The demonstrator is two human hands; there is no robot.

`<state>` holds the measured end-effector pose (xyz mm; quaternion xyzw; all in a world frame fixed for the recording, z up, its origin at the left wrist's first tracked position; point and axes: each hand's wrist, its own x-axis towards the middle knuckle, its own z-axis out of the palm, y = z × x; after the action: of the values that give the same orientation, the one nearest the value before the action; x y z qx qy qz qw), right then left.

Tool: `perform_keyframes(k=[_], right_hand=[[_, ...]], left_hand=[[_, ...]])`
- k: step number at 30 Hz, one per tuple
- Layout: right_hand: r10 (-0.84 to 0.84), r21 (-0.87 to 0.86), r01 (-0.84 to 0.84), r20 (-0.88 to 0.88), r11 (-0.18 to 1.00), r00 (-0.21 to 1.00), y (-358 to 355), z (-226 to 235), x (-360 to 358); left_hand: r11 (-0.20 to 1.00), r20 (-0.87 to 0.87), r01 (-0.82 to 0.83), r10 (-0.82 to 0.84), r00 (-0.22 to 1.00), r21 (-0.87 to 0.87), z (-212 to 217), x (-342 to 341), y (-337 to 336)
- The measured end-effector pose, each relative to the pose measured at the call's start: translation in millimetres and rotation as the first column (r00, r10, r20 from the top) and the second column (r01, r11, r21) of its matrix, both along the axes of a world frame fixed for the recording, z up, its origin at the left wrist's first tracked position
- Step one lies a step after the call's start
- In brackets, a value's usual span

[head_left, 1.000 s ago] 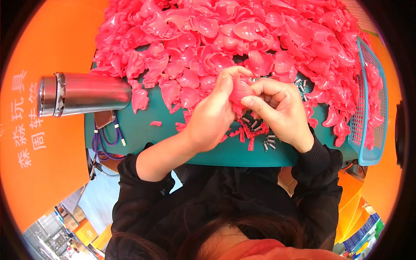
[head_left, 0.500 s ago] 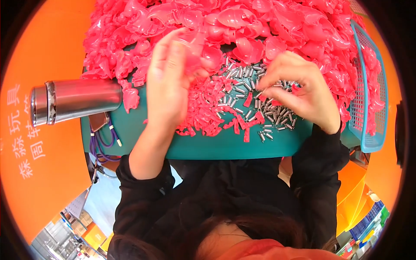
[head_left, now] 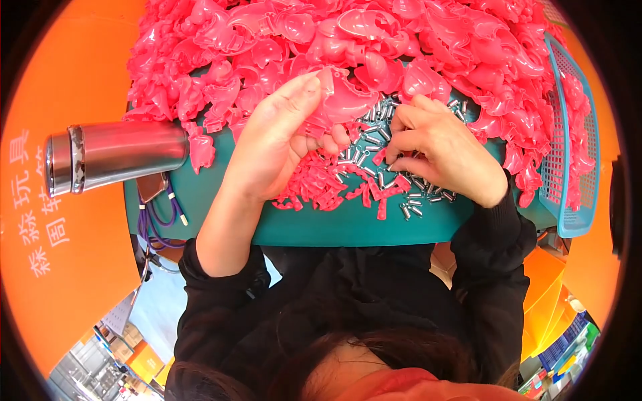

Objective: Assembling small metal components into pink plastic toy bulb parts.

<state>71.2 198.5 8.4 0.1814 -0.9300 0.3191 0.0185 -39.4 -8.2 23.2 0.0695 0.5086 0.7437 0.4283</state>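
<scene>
My left hand point(head_left: 271, 137) holds a glossy pink curved plastic shell piece point(head_left: 349, 100) between thumb and fingers, above the table. To its right, my right hand point(head_left: 449, 148) reaches down into a heap of small silver metal cylinders point(head_left: 369, 139), some with a ring at one end. Its fingers are bent together, and whatever they pinch is hidden. Small pink plastic parts point(head_left: 313, 186) lie in a heap below my left hand, next to the metal cylinders.
A large mound of pink plastic shells point(head_left: 281, 27) covers the far side of the green table point(head_left: 348, 230). At left lies a steel flask point(head_left: 137, 154), with purple cord point(head_left: 148, 224) hanging below it. A blue mesh basket point(head_left: 583, 217) holding pink pieces stands at right.
My right hand has moved slightly down and left, its fingers lowering into the metal cylinders. My left hand has turned and come lower, so the pink shell piece now shows clearly.
</scene>
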Motion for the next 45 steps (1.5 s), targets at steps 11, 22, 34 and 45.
perform_keyframes(k=[11,22,34,45], right_hand=[[-0.27,-0.688,0.373,0.258,0.622,0.928,-11,15,0],[-0.331,-0.654,0.432,0.28,0.621,0.901,-25,5,-3],[-0.301,-0.559,0.403,0.269,0.724,0.915,-25,9,0],[-0.275,-0.472,0.27,0.06,0.839,0.959,-15,11,-6]], left_hand=[[0.985,-0.204,0.151,-0.165,0.965,-0.083,-6,4,-2],[0.96,-0.161,0.26,-0.274,0.948,-0.108,-4,18,5],[0.913,-0.035,0.383,-0.391,0.92,-0.138,-6,10,-3],[0.906,0.119,0.417,-0.422,0.899,0.068,-10,1,-5]])
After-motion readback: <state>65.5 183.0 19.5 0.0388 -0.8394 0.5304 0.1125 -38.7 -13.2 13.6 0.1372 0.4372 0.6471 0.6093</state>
